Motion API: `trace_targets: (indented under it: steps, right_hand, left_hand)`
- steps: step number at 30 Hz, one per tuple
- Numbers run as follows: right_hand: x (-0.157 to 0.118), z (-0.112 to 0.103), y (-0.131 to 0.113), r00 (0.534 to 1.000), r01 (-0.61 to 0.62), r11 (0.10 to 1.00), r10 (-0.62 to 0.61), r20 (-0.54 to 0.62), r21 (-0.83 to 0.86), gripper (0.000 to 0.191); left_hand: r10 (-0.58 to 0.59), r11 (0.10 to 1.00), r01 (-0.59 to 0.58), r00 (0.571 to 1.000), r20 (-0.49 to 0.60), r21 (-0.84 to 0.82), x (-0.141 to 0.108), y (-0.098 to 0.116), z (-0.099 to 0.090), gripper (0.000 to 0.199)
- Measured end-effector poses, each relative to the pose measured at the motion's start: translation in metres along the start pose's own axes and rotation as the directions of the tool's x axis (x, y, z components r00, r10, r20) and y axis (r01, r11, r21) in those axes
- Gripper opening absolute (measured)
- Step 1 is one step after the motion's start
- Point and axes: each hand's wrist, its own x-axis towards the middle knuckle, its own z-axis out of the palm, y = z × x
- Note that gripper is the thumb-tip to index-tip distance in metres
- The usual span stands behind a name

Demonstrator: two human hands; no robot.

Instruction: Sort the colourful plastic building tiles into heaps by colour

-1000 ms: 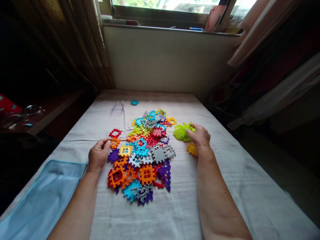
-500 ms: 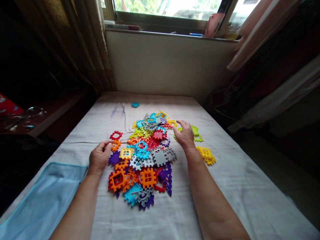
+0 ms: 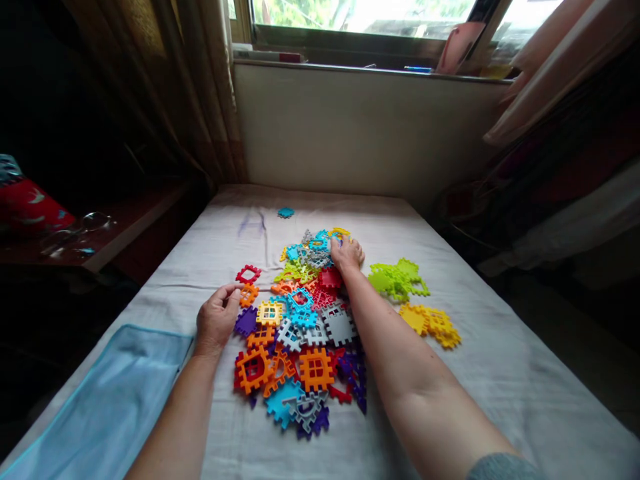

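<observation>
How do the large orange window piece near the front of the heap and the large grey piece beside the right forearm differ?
Openings: the orange window piece is cut through; the grey piece has a solid face.
Place: the orange window piece lies nearer the person than the grey piece.
Shared: both are squarish, notch-edged and lie in the heap.

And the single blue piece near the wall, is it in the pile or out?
Out: bare sheet shows between the blue piece and the pile.
</observation>
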Motion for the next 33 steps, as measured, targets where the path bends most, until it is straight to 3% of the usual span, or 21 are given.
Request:
trace_targets:
  steps: [5, 8, 10, 12, 14, 16, 17, 21, 24, 27, 30, 33]
  right_hand:
    - [-0.009, 0.013, -0.02, 0.984, 0.157, 0.987, -0.158, 0.081, 0.025, 0.044]
    - [-0.016, 0.009, -0.025, 0.973, 0.222, 0.974, -0.224, 0.062, 0.04, 0.045]
    - [-0.025, 0.001, -0.024, 0.942, 0.333, 0.941, -0.335, 0.029, 0.061, 0.041]
    - [-0.038, -0.008, -0.021, 0.846, 0.527, 0.846, -0.531, 0.045, 0.079, 0.033]
    - [-0.056, -0.017, -0.017, 0.689, 0.709, 0.7, -0.713, 0.132, 0.084, 0.026]
    - [-0.074, -0.022, -0.015, 0.566, 0.804, 0.592, -0.791, 0.234, 0.054, 0.024]
    - [-0.082, -0.024, -0.015, 0.546, 0.82, 0.572, -0.792, 0.274, 0.02, 0.025]
    - [-0.1, -0.026, -0.021, 0.591, 0.801, 0.581, -0.73, 0.343, -0.144, 0.026]
    - [-0.102, -0.028, -0.029, 0.593, 0.803, 0.559, -0.721, 0.358, -0.206, 0.028]
    - [-0.101, -0.028, -0.03, 0.563, 0.827, 0.521, -0.753, 0.341, -0.214, 0.028]
    - [-0.099, -0.024, -0.026, 0.502, 0.865, 0.476, -0.814, 0.292, -0.159, 0.025]
    - [-0.097, -0.02, -0.021, 0.484, 0.875, 0.481, -0.865, 0.131, -0.052, 0.021]
  left_hand:
    - [-0.001, 1.0, 0.001, 1.0, 0.002, 0.003, 0.0, 0.001, 0.0, 0.04]
    - [-0.009, 1.0, 0.009, 1.0, 0.011, 0.004, -0.001, 0.002, -0.001, 0.041]
    - [-0.011, 1.0, 0.011, 1.0, 0.013, 0.002, -0.001, 0.002, -0.001, 0.041]
    - [-0.011, 1.0, 0.011, 1.0, 0.009, 0.002, -0.001, 0.002, 0.0, 0.039]
    - [-0.012, 1.0, 0.011, 1.0, 0.005, 0.003, -0.001, 0.002, 0.0, 0.039]
    - [-0.015, 1.0, 0.015, 1.0, 0.002, 0.003, -0.001, 0.003, 0.0, 0.039]
    - [-0.019, 1.0, 0.019, 1.0, 0.003, 0.005, -0.001, 0.004, 0.0, 0.039]
    - [-0.023, 1.0, 0.023, 1.0, 0.013, 0.019, -0.001, 0.004, -0.001, 0.042]
    - [-0.011, 1.0, 0.011, 1.0, 0.01, 0.025, 0.0, 0.003, -0.001, 0.042]
    - [-0.009, 1.0, 0.009, 1.0, 0.011, 0.028, 0.0, 0.001, 0.0, 0.043]
    - [-0.006, 1.0, 0.006, 1.0, 0.015, 0.024, 0.0, 0.0, 0.001, 0.042]
    - [-0.006, 1.0, 0.005, 1.0, 0.018, 0.028, 0.0, 0.0, 0.0, 0.042]
